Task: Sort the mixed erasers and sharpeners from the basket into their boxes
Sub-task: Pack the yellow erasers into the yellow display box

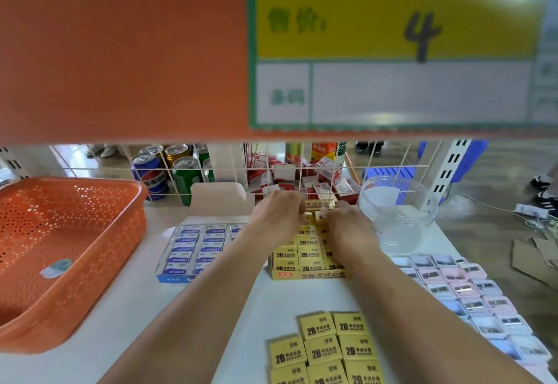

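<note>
Both forearms reach straight forward over the white tabletop [211,323] and meet at the far end of the yellow box [308,275]. The left hand [277,213] lies palm down with its fingers curled to the right. Its tips are at the last row of erasers, but the back of the hand hides them, so I cannot tell if its grip closes on anything. The right hand [342,222] is also palm down, and its curled grip pinches a yellow eraser [318,217] just above that row.

The yellow box is nearly full of 2B erasers. The blue box [190,252], just to its left, holds white and blue erasers. The orange basket [69,247] stands at the left on the tabletop, well apart from the hands. More loose yellow erasers [326,350] lie flat near the person, between the arms. Pink and blue sharpeners [471,290] lie in rows at the right, partly behind the right forearm.

A clear jar [398,211] stands just beside the right hand. Behind the hands a wire grid [229,169] closes the tabletop, with drink cans [154,172] and red and white packs [302,178] behind it. An orange shelf edge [120,51] with a price label [392,45] covers the whole upper half of the view.
</note>
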Motion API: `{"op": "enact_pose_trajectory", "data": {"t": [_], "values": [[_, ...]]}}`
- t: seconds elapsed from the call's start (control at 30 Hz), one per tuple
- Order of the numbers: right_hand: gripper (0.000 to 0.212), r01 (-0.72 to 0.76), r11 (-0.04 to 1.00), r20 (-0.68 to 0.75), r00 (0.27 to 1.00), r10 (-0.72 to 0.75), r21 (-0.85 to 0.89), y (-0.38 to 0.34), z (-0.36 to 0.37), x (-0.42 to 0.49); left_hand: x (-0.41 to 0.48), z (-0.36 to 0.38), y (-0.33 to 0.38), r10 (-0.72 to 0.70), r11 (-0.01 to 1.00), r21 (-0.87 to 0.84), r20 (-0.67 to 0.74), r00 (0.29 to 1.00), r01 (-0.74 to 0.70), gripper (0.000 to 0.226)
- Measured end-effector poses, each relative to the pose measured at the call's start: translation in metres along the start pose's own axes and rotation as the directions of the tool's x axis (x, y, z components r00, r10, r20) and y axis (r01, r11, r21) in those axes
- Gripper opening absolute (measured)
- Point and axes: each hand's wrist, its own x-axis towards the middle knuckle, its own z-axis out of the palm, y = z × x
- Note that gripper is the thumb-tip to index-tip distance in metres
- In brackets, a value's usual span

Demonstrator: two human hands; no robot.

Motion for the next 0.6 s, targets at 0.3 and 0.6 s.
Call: {"op": "enact_pose_trajectory", "data": {"t": [0.3,0.6], "values": [[0.030,-0.021,1.000,-0.004,1.000,0.021,0.010,-0.002,0.005,0.003,0.007,-0.001,-0.013,0.067,0.993,0.084,0.117,0.991,-0.078,0.028],[0.030,-0.024,0.999,0.004,1.000,0.024,0.023,0.001,0.006,0.003,0.015,0.006,-0.018,-0.001,1.000,-0.016,0.045,0.999,0.002,0.028]]}}
